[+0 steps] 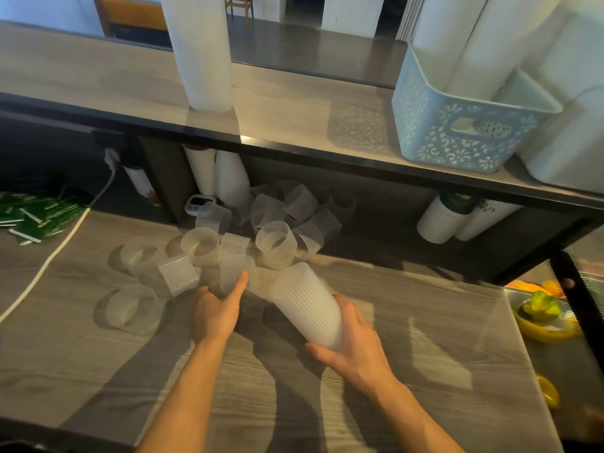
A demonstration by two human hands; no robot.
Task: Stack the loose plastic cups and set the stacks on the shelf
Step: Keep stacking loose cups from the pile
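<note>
Several loose ribbed translucent plastic cups (276, 243) lie on their sides across the wooden counter (425, 338), reaching back under the shelf (294, 106). My right hand (353, 348) grips the base of a stack of cups (307, 302) that tilts away from me to the upper left. My left hand (215, 310) is closed on a single cup (230, 266) from the pile, thumb along its side. On the shelf above, a tall finished stack (201, 53) stands upright.
A pale blue lattice basket (457, 132) with tall cup stacks sits on the shelf at right. More white stacks lie under the shelf. A white cable (58, 246) and green packets (36, 217) are at left. A yellow dish (542, 317) sits at the right edge.
</note>
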